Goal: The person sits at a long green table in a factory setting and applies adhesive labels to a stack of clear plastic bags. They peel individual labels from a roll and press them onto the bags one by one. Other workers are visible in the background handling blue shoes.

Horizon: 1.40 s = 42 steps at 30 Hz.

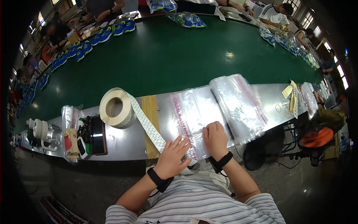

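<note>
My left hand (172, 156) lies with its fingers spread over the lower end of a strip of white labels (149, 125) and the edge of the clear plastic bags. The strip runs down from a large label roll (115, 108) standing on the metal ledge. My right hand (215, 139) is curled closed on top of a flat stack of clear plastic bags (199, 106) with a pink-red seal edge. Whatever its fingers may pinch is hidden. A second pile of clear bags (236, 104) lies just right of that hand, partly overlapping the stack.
Beyond the metal ledge (128, 145) runs a green conveyor belt (167, 56). Blue shoes (102, 36) line its far side, with bagged shoes (190, 20) at the back. A phone (98, 135) and a clear jug (46, 132) stand left; an orange fan (317, 138) is right. Other people work opposite.
</note>
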Each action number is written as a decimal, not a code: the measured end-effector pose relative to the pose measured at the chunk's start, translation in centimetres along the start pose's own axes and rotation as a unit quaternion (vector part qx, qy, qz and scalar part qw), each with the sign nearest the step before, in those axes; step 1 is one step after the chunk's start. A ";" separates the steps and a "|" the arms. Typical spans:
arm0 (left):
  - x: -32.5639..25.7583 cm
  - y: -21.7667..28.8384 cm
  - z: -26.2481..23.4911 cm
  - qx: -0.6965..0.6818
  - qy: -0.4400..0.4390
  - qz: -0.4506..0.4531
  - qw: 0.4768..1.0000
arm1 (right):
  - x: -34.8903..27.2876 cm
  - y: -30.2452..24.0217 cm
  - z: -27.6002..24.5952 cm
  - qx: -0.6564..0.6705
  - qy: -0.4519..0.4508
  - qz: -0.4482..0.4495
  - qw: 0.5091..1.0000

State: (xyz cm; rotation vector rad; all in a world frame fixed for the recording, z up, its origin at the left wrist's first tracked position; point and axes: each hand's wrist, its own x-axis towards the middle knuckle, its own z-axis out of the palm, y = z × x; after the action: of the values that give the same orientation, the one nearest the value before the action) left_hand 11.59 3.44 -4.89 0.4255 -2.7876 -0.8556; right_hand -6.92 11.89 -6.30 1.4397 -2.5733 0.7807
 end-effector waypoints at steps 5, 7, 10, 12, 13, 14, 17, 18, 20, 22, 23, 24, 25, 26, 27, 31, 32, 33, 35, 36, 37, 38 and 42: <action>0.1 -0.5 -0.2 -0.052 0.000 0.010 0.999 | -0.4 0.1 1.2 0.011 0.016 -0.025 1.000; 0.5 -1.0 -0.3 -0.094 -0.015 -0.005 0.995 | 0.0 0.6 1.2 -0.021 0.016 -0.006 1.000; 0.4 -1.0 -0.2 -0.033 -0.019 0.045 0.998 | 0.1 0.4 0.5 0.002 0.008 -0.001 1.000; 0.2 -1.0 -0.1 -0.002 -0.019 0.053 0.998 | -0.1 -0.4 0.2 0.034 0.009 -0.017 0.999; 0.1 -1.1 -0.2 0.001 -0.020 0.058 0.998 | 0.0 -0.3 0.0 0.025 0.005 -0.023 0.999; 0.1 -1.2 -0.2 0.000 -0.026 0.056 0.998 | -0.2 -0.5 0.1 0.020 -0.008 -0.027 0.999; -0.1 -1.1 -0.2 0.014 -0.038 0.041 0.998 | -0.4 -0.1 0.4 0.022 0.029 0.005 0.999; -0.2 -0.9 -0.2 0.005 -0.033 0.038 0.999 | -0.5 0.1 0.4 0.026 -0.002 0.002 1.000; -0.1 -0.7 -0.4 -0.005 -0.021 0.041 0.999 | -0.4 0.3 0.5 0.029 0.020 -0.003 0.999; -0.1 -0.4 -0.5 0.001 -0.022 0.031 0.999 | -0.3 0.4 0.3 0.022 -0.008 0.004 1.000; -0.1 -0.3 -0.5 0.000 -0.023 0.030 0.999 | -0.2 0.4 0.1 0.018 -0.013 0.004 1.000; 0.0 -0.3 -0.6 -0.001 -0.022 0.029 0.999 | -0.1 0.3 0.0 0.021 -0.019 0.000 1.000; 0.0 -0.3 -0.6 -0.003 -0.022 0.034 0.999 | 0.1 0.2 -0.2 0.022 -0.031 0.019 0.999; 0.0 -0.4 -0.7 -0.001 -0.025 0.033 0.999 | 0.2 0.0 -0.4 0.015 -0.012 0.031 0.999; 0.1 -0.5 -0.8 0.000 -0.030 0.033 0.999 | 0.5 -0.2 -0.4 0.013 -0.009 0.048 0.999; 0.3 -0.8 -1.2 0.004 -0.042 0.069 0.997 | 0.8 -0.9 -0.2 0.014 -0.038 0.013 0.999; 0.3 -0.8 -1.2 -0.014 -0.039 0.047 0.998 | 0.7 -1.0 0.1 0.043 -0.035 -0.024 0.998; 0.3 -0.7 -1.2 -0.032 -0.039 0.023 0.998 | 0.7 -0.7 0.3 0.042 -0.039 0.028 0.998; 0.1 -0.4 -1.2 -0.031 -0.045 0.002 0.999 | 0.5 0.0 0.6 0.015 0.013 0.043 0.999; 0.1 -0.1 -1.2 -0.013 -0.040 0.005 0.999 | 0.5 0.5 0.7 0.006 0.042 0.063 0.997; -0.1 0.1 -1.3 0.008 -0.037 0.008 0.999 | 0.4 0.7 0.7 0.003 0.020 0.053 0.998; 0.0 0.3 -1.5 0.033 -0.032 0.013 0.999 | 0.4 1.1 0.6 -0.007 0.014 0.053 0.998; 0.4 0.4 -3.3 -0.129 -0.080 -0.071 0.986 | 0.7 1.3 -0.7 0.048 -0.011 0.068 0.996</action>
State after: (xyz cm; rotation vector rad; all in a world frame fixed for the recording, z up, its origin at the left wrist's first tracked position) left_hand 12.00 1.87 -1.91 0.5379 -2.7586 -1.3176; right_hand -8.49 12.22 -5.96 1.3142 -2.7096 0.9243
